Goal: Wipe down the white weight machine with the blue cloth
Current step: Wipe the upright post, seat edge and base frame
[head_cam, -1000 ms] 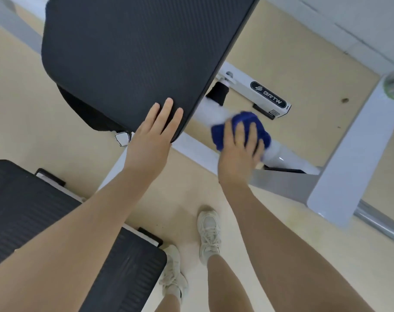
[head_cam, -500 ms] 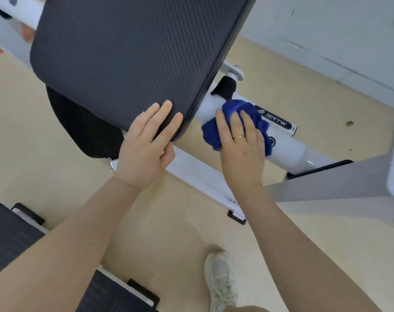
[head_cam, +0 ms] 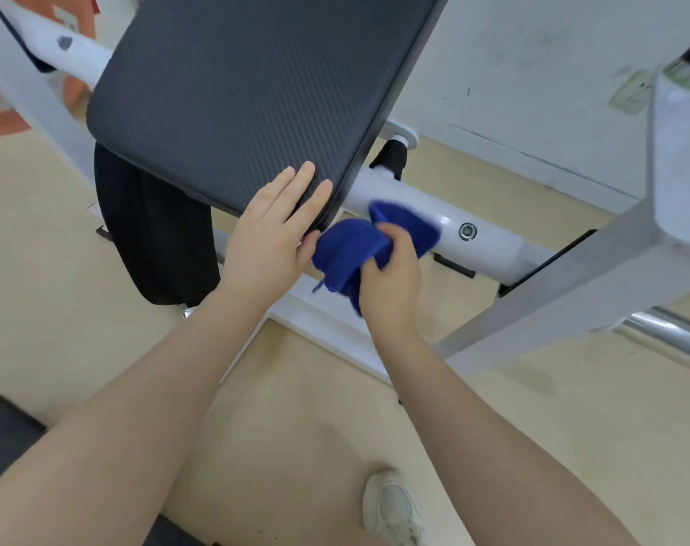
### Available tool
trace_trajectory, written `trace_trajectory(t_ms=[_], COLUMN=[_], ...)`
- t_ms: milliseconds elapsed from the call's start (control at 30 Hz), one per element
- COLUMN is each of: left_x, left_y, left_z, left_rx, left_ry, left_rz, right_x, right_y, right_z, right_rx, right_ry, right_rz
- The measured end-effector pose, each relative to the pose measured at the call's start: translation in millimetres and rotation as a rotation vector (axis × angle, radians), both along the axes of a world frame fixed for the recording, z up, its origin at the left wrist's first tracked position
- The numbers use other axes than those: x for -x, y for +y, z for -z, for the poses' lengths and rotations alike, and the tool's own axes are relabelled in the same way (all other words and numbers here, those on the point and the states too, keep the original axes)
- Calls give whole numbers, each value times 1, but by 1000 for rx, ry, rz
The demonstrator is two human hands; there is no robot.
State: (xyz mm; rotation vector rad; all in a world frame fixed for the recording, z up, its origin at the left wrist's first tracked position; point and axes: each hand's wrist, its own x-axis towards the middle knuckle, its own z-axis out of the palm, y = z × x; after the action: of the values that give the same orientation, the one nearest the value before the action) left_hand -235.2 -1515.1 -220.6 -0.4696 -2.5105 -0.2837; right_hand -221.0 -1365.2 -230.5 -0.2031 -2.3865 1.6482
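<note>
The right hand is gripping the blue cloth in a bunch, fingers curled round its middle, and is pressing it against the white tube of the weight machine; the cloth is bulging out above and to the left of the grip, with one flap spreading up onto the tube just beyond the knuckles. The left hand is lying flat with straight fingers on the lower corner of the black pad, just beside the cloth and holding nothing. The cloth is looking soft, light and limp, so it is probably best taken by a gathered handful as here, since a loose corner would likely trail; the painted tube is looking smooth and rigid, so the cloth is likely sliding easily along it. A bolt head is sitting on the tube to the right of the grip. Counting: one cloth, two hands, one pad above the grip, one bolt head showing, one shoe below.
</note>
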Motion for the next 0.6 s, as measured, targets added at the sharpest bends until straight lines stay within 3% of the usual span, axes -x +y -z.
trace_trajectory(t_ms=[133,300,433,600], left_x=[-4,-10,-12,-14], left_y=[4,9,10,13], left_z=[-4,1,4,2], left_rx=[6,-3,-9,-37], left_ry=[-33,12,16,5], left_rz=[-34,-58,-82,-95], right_x=[-9,21,22,7], right_y=[13,1,-14,31], right_z=[4,-22,-23,-16], right_rx=[797,1417,1520,1542], right_ry=[-456,-310,-346,-302], right_rz=[354,280,200,310])
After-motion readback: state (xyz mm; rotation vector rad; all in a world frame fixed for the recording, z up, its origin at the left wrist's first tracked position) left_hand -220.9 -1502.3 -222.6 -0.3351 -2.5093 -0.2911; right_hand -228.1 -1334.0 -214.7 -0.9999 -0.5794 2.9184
